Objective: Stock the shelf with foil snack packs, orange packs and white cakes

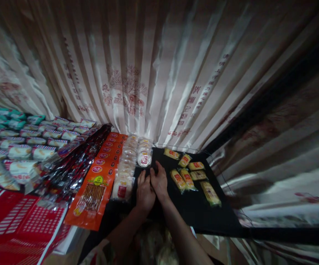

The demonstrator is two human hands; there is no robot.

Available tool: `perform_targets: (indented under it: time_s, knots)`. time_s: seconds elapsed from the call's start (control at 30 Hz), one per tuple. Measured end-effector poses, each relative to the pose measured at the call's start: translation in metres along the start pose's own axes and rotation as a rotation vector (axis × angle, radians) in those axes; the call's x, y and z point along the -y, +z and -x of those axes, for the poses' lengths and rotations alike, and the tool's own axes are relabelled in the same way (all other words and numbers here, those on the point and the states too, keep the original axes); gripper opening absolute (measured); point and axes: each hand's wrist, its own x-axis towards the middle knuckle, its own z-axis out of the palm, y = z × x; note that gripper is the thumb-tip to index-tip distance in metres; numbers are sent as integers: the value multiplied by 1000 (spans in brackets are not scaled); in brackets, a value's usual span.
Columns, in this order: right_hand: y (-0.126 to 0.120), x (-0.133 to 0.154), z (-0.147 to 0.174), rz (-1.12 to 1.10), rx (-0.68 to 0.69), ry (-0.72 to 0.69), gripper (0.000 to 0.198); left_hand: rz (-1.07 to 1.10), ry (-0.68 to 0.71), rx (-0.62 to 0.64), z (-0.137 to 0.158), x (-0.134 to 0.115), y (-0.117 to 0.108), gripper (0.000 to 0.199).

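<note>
My left hand [145,193] is low over the black tabletop [203,217], its fingers pointing away from me and slightly bent. Beside it and a little farther forward is my right hand [158,180], with its fingers apart; the two hands nearly touch. Nothing shows in either hand, though the undersides are hidden. Just beyond the fingertips ends a short row of round white wrapped cakes [144,158] with red labels. To the left of my left hand runs a longer row of similar white packs [123,189].
Yellow wrapped snacks [178,179] lie scattered on the right. Leftward are orange snack packets [90,195], dark red shiny packets [68,175], white packs [20,151] and green packs [2,114]. A red basket [13,228] stands front left. A pleated curtain [170,66] hangs behind.
</note>
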Motion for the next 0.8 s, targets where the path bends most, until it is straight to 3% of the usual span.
perform_targets:
  time_s: [0.23, 0.37, 0.5, 0.63, 0.7, 0.8]
  knots:
    - [-45, -16, 88, -151, -1, -47, 38, 154, 247, 55, 80, 3, -7, 34]
    - [-65, -24, 141, -123, 23, -45, 34, 145, 324, 101, 132, 15, -15, 35]
    - [-79, -42, 188, -5, -10, -33, 35, 34, 228, 291, 169, 24, -23, 40]
    - [-82, -76, 227, 160, -154, 2, 38, -5, 125, 489, 189, 23, -20, 44]
    - [-80, -94, 242, 167, -171, 45, 42, -6, 25, 519, 195, 21, -14, 45]
    - [-73, -112, 260, 125, -72, 119, 46, -12, -119, 512, 198, 20, -3, 42]
